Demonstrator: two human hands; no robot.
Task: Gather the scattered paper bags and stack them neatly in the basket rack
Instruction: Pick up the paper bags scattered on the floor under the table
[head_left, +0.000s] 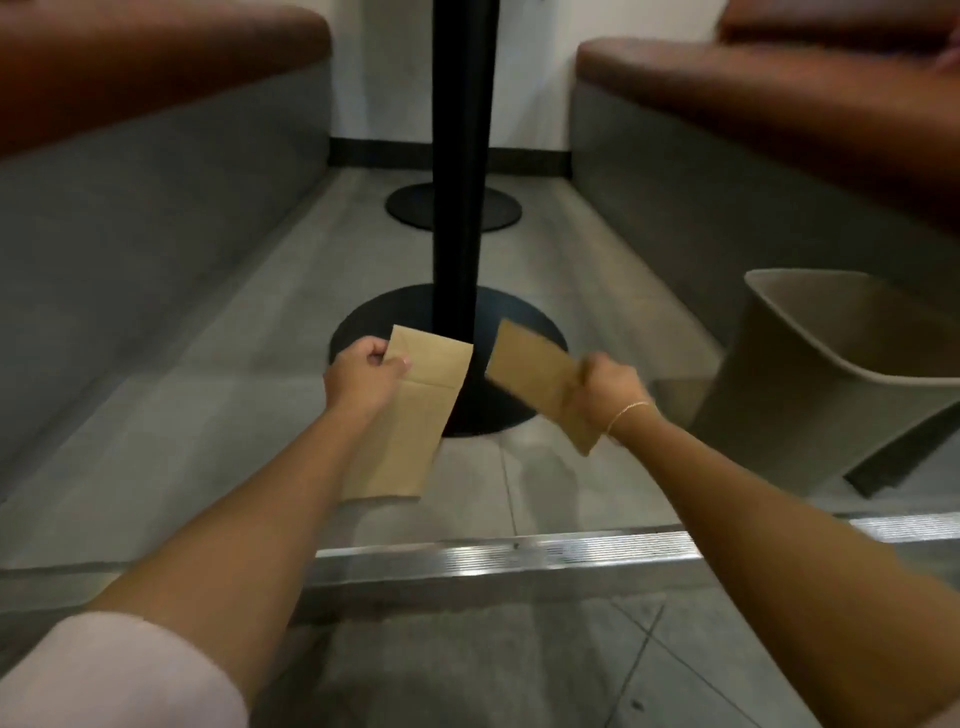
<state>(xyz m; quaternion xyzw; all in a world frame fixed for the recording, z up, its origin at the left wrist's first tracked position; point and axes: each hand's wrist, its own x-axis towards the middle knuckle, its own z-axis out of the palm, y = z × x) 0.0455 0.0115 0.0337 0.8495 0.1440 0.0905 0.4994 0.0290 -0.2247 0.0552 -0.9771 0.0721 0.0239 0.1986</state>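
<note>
Brown benches (156, 62), grey tiled floor (249, 322)

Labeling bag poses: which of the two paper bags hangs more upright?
The paper bag in the left hand: that bag hangs lengthwise, near upright. The right hand holds its bag slanted, nearer crosswise.

A black table post (460, 208) on its round base (524, 332) stands mid-aisle between two benches (156, 208), a beige chair (831, 374) crowds the right side, and open floor (234, 395) runs down the left and before the metal threshold strip (509, 558).
</note>
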